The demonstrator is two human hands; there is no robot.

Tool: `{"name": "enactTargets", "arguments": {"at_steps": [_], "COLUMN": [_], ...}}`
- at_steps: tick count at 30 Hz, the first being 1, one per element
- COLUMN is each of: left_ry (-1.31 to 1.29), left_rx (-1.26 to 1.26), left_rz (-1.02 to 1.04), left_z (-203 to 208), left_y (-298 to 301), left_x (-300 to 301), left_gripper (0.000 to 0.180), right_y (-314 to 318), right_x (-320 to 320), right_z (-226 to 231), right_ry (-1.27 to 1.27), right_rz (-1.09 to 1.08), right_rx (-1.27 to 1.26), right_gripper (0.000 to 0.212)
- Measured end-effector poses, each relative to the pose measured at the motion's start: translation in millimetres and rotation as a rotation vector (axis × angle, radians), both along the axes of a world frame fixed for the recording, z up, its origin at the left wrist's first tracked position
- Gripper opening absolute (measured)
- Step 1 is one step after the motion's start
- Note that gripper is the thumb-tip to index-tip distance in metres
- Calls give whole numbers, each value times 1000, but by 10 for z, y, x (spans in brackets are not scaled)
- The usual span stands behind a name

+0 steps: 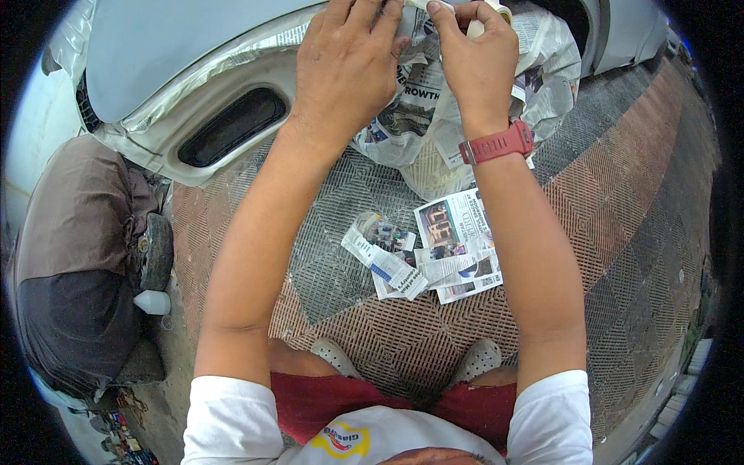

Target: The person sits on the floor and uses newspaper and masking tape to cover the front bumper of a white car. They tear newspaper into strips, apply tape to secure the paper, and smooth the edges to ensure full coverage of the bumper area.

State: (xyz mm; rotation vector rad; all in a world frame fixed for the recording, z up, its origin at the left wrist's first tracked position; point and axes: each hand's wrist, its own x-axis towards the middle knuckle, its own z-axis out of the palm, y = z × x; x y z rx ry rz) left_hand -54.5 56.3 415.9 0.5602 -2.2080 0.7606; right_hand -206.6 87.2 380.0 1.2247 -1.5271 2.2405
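Observation:
At the top edge, my left hand (349,66) lies with fingers stretched flat over the newspaper-masked edge of a grey car panel (178,46). Beside it, my right hand (482,58) pinches a pale strip of masking tape (431,6) between thumb and finger. Part of the tape roll's rim (505,14) shows behind its fingers. Crumpled newspaper (422,101) and thin translucent sheeting hang below both hands, bunched against the car. The fingertips of my left hand are partly cut off by the frame. A red watch sits on my right wrist.
Loose newspaper pieces (457,248) lie on the grey and reddish grid floor mats (620,225) between my arms. The pale bumper (232,151) has a dark oblong opening. At left are a brown and black cloth-covered bulk (77,217), a small wheel (157,252) and a white bottle (152,302).

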Motion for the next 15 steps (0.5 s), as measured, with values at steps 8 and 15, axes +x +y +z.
{"name": "enactTargets", "arguments": {"at_steps": [8,15], "left_ry": [-60,-61], "left_rx": [-19,-31], "left_rz": [58,-11], "left_z": [-14,-43], "left_y": [-3,-69], "left_x": [-8,-138], "left_gripper": [52,46], "right_y": [-163,-333], "right_x": [-81,-254], "right_z": [32,-37], "right_ry": [-131,74], "right_rz": [113,-47], "right_rx": [83,247], "right_gripper": [28,38]}}
